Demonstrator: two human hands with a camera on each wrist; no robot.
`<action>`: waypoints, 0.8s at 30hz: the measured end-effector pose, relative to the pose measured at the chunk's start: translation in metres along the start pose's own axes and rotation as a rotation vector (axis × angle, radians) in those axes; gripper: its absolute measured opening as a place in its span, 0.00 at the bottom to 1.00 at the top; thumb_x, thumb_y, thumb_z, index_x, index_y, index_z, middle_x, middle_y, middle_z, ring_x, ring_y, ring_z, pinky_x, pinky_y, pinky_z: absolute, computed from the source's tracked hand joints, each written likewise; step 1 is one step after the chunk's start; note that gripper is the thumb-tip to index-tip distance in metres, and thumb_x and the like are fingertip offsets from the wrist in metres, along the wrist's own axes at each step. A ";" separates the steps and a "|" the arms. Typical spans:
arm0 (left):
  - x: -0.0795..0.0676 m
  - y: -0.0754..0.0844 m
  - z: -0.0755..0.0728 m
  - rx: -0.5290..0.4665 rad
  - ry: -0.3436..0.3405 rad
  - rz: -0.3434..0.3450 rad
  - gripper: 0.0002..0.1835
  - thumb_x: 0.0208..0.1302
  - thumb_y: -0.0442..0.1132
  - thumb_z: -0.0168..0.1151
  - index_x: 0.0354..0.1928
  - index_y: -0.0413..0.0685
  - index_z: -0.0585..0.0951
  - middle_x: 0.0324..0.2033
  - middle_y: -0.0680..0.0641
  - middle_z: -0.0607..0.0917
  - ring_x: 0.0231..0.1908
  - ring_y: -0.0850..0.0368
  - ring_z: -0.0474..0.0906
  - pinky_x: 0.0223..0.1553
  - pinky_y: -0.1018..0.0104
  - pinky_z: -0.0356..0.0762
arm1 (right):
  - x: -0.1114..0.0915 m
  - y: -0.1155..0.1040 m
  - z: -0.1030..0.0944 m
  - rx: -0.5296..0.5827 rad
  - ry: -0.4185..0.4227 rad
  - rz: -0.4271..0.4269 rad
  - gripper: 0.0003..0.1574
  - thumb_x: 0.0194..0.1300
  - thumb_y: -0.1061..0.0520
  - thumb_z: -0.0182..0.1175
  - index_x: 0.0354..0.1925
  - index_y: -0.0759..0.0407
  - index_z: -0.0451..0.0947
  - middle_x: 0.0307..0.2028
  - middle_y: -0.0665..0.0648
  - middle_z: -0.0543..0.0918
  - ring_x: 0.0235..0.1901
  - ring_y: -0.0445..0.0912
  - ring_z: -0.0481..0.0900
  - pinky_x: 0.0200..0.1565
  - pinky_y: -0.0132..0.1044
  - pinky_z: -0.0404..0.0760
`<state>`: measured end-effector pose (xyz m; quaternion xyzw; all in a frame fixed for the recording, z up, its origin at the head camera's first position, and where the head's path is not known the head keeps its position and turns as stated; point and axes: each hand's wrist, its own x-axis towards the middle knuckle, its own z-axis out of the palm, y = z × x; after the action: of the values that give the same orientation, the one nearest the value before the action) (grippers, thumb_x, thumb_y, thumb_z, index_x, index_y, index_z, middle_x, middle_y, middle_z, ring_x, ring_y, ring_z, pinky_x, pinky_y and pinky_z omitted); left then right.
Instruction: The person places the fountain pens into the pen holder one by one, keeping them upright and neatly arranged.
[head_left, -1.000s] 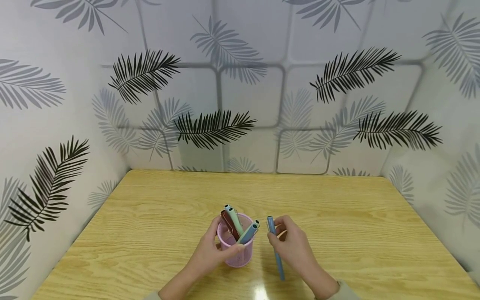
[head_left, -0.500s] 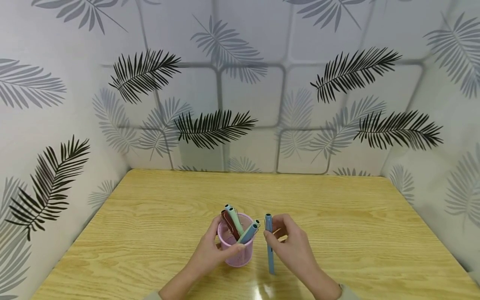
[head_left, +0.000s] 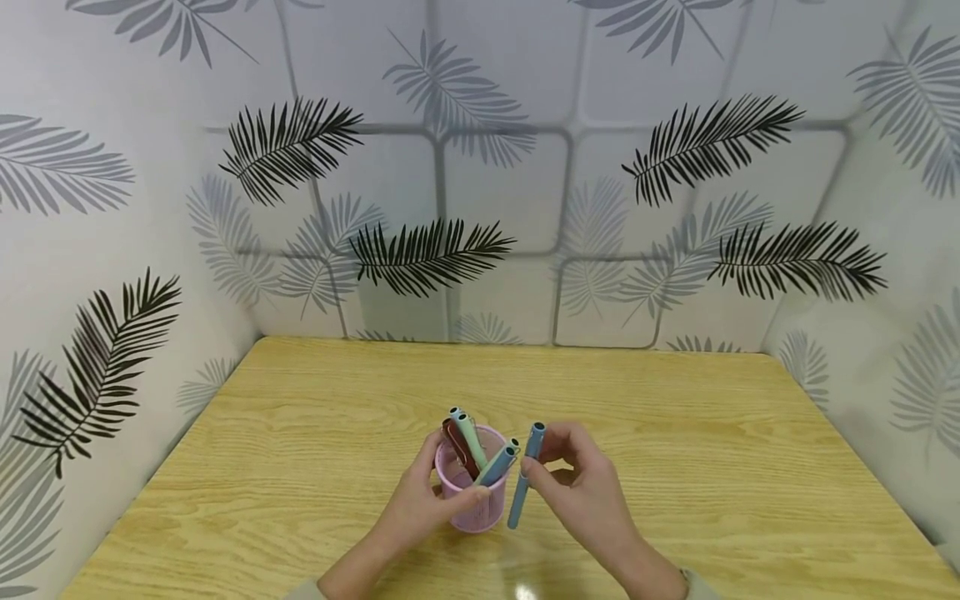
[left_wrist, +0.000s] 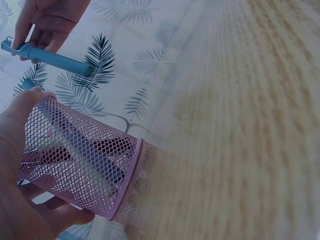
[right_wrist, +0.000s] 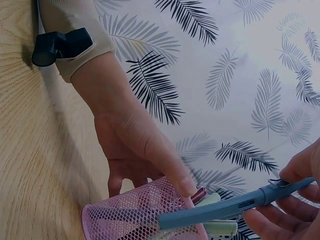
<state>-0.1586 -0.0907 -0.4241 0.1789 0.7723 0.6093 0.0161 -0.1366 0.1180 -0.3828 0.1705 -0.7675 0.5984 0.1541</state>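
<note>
A pink mesh pen cup [head_left: 480,510] stands on the wooden table, and my left hand [head_left: 420,500] grips it round its left side, the thumb at the rim. Inside lean several pens: a dark red pen [head_left: 459,448], a light green pen [head_left: 471,442] and a blue pen [head_left: 497,468] among them. My right hand [head_left: 588,483] pinches another blue pen [head_left: 519,498] by its upper part, just right of the cup. That pen tilts, its lower end toward the cup and above the table. In the left wrist view the mesh [left_wrist: 80,150] shows pens slanting inside.
The wooden table [head_left: 337,400] stretches behind and to both sides of the hands. Leaf-patterned panels [head_left: 495,208] close off the back and sides. A dark device [right_wrist: 62,46] sits on the left sleeve.
My right hand has lifted the blue pen and brought it left toward the cup; the pen's lower end has swung left. The left hand and the cup have stayed put.
</note>
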 end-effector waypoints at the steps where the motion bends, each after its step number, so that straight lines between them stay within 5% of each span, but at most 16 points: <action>1: 0.000 0.000 0.000 0.002 0.001 -0.001 0.42 0.53 0.41 0.70 0.67 0.51 0.58 0.61 0.42 0.66 0.61 0.39 0.62 0.50 0.44 0.72 | 0.000 -0.001 0.000 0.019 0.005 -0.015 0.15 0.57 0.66 0.64 0.42 0.55 0.73 0.35 0.52 0.78 0.34 0.44 0.78 0.30 0.36 0.81; 14: 0.000 0.000 -0.002 0.000 -0.011 -0.006 0.42 0.54 0.40 0.70 0.67 0.51 0.58 0.62 0.41 0.66 0.61 0.39 0.63 0.51 0.45 0.72 | 0.008 -0.009 0.008 0.243 0.058 -0.349 0.19 0.57 0.76 0.58 0.47 0.73 0.65 0.36 0.62 0.74 0.36 0.44 0.78 0.34 0.35 0.82; 24: -0.001 0.000 -0.002 -0.022 -0.015 -0.012 0.41 0.53 0.40 0.70 0.67 0.51 0.59 0.61 0.41 0.67 0.59 0.40 0.65 0.51 0.47 0.72 | 0.005 0.005 0.026 0.204 0.029 -0.363 0.19 0.56 0.75 0.60 0.46 0.72 0.67 0.36 0.61 0.74 0.37 0.45 0.78 0.35 0.36 0.82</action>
<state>-0.1582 -0.0925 -0.4239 0.1789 0.7663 0.6164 0.0276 -0.1440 0.0929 -0.3910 0.3119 -0.6572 0.6381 0.2523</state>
